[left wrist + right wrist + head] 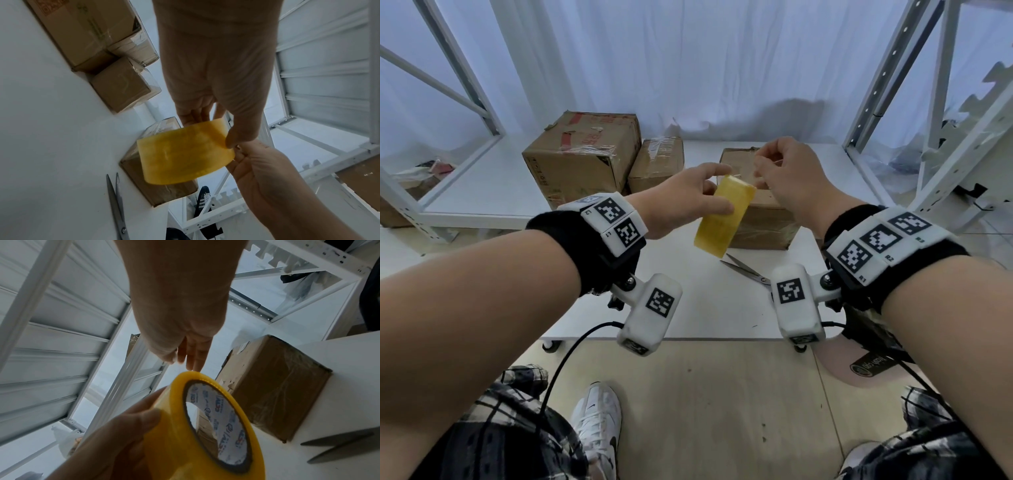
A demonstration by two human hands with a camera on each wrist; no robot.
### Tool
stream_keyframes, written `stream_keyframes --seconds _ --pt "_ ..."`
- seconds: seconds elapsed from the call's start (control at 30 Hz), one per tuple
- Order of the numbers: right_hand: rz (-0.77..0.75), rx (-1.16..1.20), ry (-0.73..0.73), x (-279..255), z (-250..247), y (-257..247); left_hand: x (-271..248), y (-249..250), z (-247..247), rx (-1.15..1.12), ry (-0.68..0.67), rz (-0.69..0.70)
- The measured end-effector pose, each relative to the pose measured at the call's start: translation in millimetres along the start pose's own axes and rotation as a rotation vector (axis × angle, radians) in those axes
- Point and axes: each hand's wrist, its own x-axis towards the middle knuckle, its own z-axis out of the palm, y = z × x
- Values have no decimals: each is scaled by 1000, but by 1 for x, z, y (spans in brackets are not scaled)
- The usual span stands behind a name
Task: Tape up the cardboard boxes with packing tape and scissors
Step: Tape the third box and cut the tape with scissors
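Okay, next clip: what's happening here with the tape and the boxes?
A person holds a yellow tape roll in the left hand above a white table, while the right hand pinches at the roll's top edge, apparently picking at the tape's free end. The nearest box sits just behind the roll, the open scissors lie untouched beside it, and two more boxes stand further back.
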Motion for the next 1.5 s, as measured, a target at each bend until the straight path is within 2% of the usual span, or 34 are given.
stream_keyframes --seconds 0.1,0.17,0.23,0.37,0.53,0.7,0.77,0.83,0.97,1.17,1.27,1.37,1.5 --pt "-6 -28 -20 1 2 -3 1 1 2 -4 47 22" --pt "-99 -163 -67 0 3 -5 1 1 4 32 64 27" --pt "-180 -272 -94 -2 5 -7 0 2 7 84 47 19" --pt "-231 -336 -102 -4 5 -14 3 3 13 193 23 -6" --pt "-224 -183 -230 -8 2 -26 7 0 6 187 73 -48" --pt "-135 32 -265 -13 -2 -31 10 -2 6 182 72 -56" --pt "-149 91 -280 -13 0 -36 11 -3 4 164 85 -62" --pt "-145 141 -255 -11 2 -37 12 -4 2 145 83 -69" --pt "6 331 -82 -3 -6 -25 9 -7 4 174 153 -52" --pt "114 420 43 5 -8 -6 6 -6 8 -105 16 -71" --pt "135 430 65 7 -11 -2 7 -5 11 -146 -7 -68" --pt "78 325 30 7 -12 -6 9 -7 11 -89 17 -67" --pt "-88 76 -86 0 -1 -20 13 -8 11 -22 56 -79"
